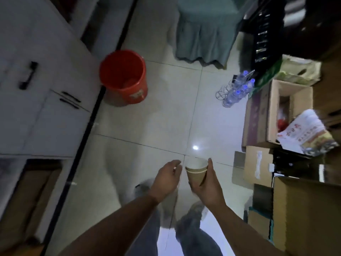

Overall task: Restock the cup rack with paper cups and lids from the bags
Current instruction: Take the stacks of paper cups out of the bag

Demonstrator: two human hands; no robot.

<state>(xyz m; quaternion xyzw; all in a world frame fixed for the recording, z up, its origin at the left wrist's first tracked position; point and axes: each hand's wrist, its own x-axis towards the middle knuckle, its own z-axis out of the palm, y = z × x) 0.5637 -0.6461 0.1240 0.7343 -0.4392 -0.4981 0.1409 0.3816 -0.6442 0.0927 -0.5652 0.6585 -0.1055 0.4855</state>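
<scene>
My right hand (pixel 207 185) grips a small nested stack of brown paper cups (pixel 196 172) with white insides, held upright over the tiled floor. Its thumb runs up the right side of the stack and its fingers curl under the base. My left hand (pixel 167 179) hovers just left of the cups with relaxed fingers, holding nothing and not touching them. No cup rack, lids or bags can be made out in this blurred view.
A red bucket (pixel 124 78) stands on the floor by white cabinets (pixel 46 89) on the left. Cardboard boxes (pixel 276 115) crowd the right side, with bottled water (pixel 238 89) beyond them. A teal cloth-covered piece (pixel 204 30) stands at the back. My feet are below.
</scene>
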